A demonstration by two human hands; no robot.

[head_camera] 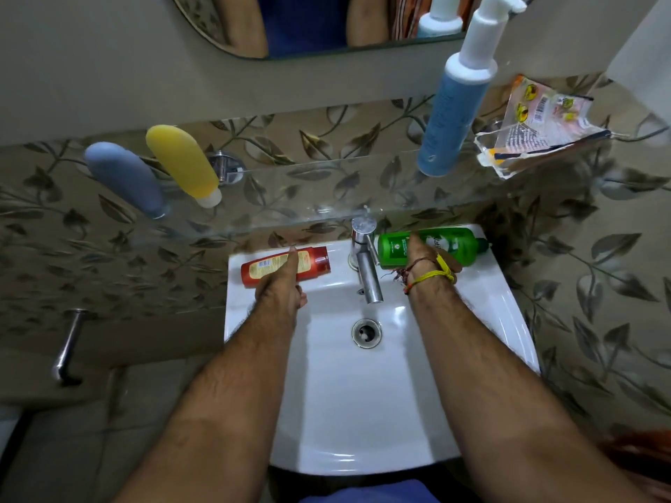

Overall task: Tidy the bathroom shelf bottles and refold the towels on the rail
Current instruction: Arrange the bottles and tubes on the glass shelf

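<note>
A red bottle lies on its side on the back rim of the white sink, left of the tap. My left hand grips it, thumb across the label. A green bottle lies on the rim right of the tap, and my right hand wraps around its middle. On the glass shelf above stand a grey-blue bottle, a yellow bottle cap down, and a tall blue pump bottle. No towel shows clearly.
The chrome tap stands between my hands. A crumpled plastic packet lies at the shelf's right end. A mirror hangs above. A chrome pipe juts from the leaf-patterned wall at the left.
</note>
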